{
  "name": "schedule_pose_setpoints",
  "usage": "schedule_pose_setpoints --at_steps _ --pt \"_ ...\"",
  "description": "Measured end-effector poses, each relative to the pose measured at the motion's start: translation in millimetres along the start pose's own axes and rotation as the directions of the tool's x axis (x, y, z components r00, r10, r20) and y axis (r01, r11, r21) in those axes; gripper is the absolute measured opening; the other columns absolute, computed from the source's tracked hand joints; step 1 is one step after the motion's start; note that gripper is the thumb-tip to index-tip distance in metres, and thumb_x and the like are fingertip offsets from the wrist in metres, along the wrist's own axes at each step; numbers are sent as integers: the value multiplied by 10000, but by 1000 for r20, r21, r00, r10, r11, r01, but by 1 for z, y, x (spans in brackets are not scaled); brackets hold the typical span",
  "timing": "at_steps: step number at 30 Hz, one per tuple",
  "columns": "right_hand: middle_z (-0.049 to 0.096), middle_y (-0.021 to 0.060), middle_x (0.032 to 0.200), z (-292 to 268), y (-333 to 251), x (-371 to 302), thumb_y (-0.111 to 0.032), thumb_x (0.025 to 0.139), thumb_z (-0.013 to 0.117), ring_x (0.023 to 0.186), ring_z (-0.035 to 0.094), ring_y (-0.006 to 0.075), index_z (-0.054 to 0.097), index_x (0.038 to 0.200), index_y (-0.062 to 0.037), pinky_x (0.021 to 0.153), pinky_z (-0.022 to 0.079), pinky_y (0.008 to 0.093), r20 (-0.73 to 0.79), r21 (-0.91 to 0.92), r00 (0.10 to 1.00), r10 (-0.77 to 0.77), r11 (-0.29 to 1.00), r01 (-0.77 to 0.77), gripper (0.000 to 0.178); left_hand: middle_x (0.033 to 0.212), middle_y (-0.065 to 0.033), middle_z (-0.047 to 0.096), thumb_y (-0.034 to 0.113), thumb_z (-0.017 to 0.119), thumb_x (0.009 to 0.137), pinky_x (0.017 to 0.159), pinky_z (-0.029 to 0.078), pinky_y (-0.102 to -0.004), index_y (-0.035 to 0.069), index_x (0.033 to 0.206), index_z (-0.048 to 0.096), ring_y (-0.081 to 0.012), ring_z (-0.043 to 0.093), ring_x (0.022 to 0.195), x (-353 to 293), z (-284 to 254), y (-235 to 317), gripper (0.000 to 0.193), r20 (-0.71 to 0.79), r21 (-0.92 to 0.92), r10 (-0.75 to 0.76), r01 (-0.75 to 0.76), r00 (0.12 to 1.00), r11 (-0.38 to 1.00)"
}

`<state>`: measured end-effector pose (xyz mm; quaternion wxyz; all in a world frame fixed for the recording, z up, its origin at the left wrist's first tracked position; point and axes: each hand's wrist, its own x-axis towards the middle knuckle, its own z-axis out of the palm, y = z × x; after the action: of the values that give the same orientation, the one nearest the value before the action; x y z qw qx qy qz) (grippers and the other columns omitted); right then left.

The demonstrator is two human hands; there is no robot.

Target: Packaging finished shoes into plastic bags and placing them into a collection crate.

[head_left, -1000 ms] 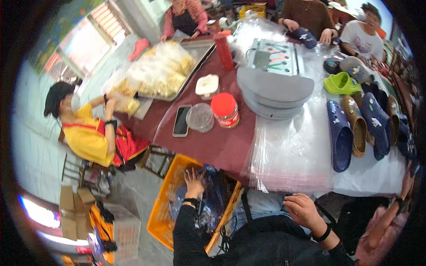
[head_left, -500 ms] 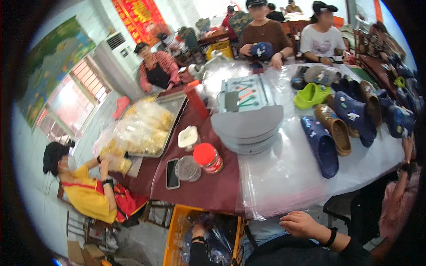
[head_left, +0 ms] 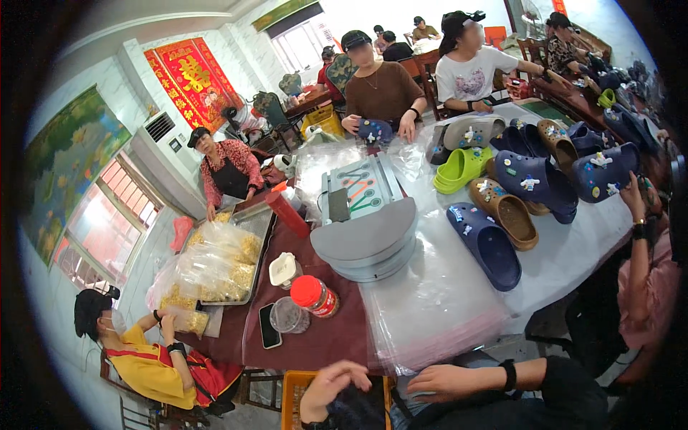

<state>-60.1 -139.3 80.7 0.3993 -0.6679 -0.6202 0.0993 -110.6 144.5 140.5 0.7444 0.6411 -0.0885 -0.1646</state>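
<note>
My left hand [head_left: 333, 387] is at the lower edge, over the yellow crate [head_left: 292, 398] in front of the table. Its fingers stretch to the right, slightly apart, and nothing shows in them. A dark blue thing [head_left: 360, 408] lies just below it, too covered to name. To the right, my right hand [head_left: 451, 381] hangs palm down before the table edge, fingers out and holding nothing. Clear plastic bags [head_left: 437, 304] with a pink edge lie in a stack beyond it. Beside them sit a dark blue clog [head_left: 487, 244] and a brown clog [head_left: 505, 213].
A grey machine [head_left: 364, 240], a red-lidded jar [head_left: 315, 296], a clear tub [head_left: 289, 315], a phone [head_left: 270, 326] and a tray of bagged yellow food [head_left: 222, 261] stand on the table. A green clog [head_left: 461, 170] sits among several others. People work around the table.
My left hand has risen out of the crate. My right hand has shifted left and lower in the picture. The view has turned, and the person across still holds a blue clog.
</note>
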Motion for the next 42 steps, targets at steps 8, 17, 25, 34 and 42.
schedule_pose_setpoints --at_steps 8,17,25,34,42 --pt "492 252 1213 64 7 40 -380 974 411 1093 509 387 346 1319 19 890 431 412 328 463 945 3 871 -164 531 853 -81 623 190 450 976 733 461 -258 0 906 571 -138 589 776 137 39 7 236 -424 129 340 -316 839 940" --pt "551 218 977 79 10 67 -316 935 500 922 557 402 500 1103 34 776 453 437 27 395 974 226 892 -218 388 813 -38 615 215 451 974 667 459 -246 28 927 576 -110 585 732 238 -15 -1 230 -561 296 436 -320 704 900" --pt "559 161 1034 68 -14 66 -204 896 587 984 566 293 544 1084 6 852 444 371 -377 579 872 312 814 -41 285 763 -12 600 224 449 972 607 428 -227 48 901 571 -88 556 678 250 -53 7 225 -670 293 457 -357 586 887" --pt "504 72 1028 71 -15 79 -207 928 560 958 503 170 501 1077 -13 861 399 288 -352 722 889 293 690 58 252 744 -25 572 216 462 970 621 441 -228 19 884 574 -98 542 669 231 -77 18 242 -691 481 580 -325 432 814" --pt "425 48 880 50 -41 86 -360 952 479 840 428 159 400 1009 -33 780 374 314 -134 841 976 172 540 21 341 744 -55 588 197 474 953 627 441 -280 8 878 565 -144 554 667 231 -99 23 223 -565 730 734 -187 377 658"
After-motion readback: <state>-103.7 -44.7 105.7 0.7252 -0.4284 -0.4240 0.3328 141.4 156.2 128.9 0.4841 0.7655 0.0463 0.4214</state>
